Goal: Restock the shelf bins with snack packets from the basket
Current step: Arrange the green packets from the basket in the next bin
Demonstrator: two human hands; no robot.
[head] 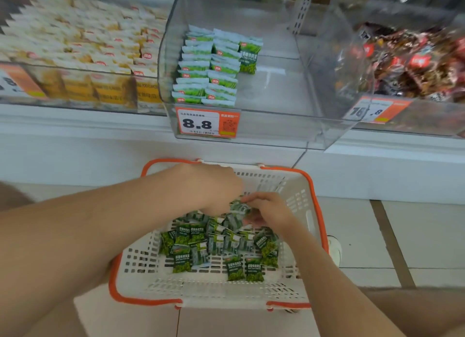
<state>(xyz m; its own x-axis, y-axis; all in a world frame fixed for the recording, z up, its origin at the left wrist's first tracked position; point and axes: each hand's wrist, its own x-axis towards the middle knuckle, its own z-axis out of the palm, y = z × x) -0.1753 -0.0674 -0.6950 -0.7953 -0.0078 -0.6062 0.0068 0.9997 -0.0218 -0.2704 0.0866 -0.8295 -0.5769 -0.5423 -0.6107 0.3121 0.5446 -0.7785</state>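
On the shelf (75, 145), a clear bin (276, 89) is seen, with green packets (206, 69) stacked in two rows along its left wall. Below it, on the floor (377, 236), an orange-rimmed white basket (151, 286) is set, and loose packets (216, 246) are heaped across its middle. Both hands are lowered near its far edge. A packet (239, 207) is pinched by the right hand (270, 212). The fingers of the left hand (214, 185) are hidden, so its grip cannot be told.

Bright, even, soft light with only weak shadows. Pale glare lies on the clear bin (276, 127) walls. The yellow packets (75, 47) at upper left are blurred, and the wide lens bends the shelf edge (75, 121).
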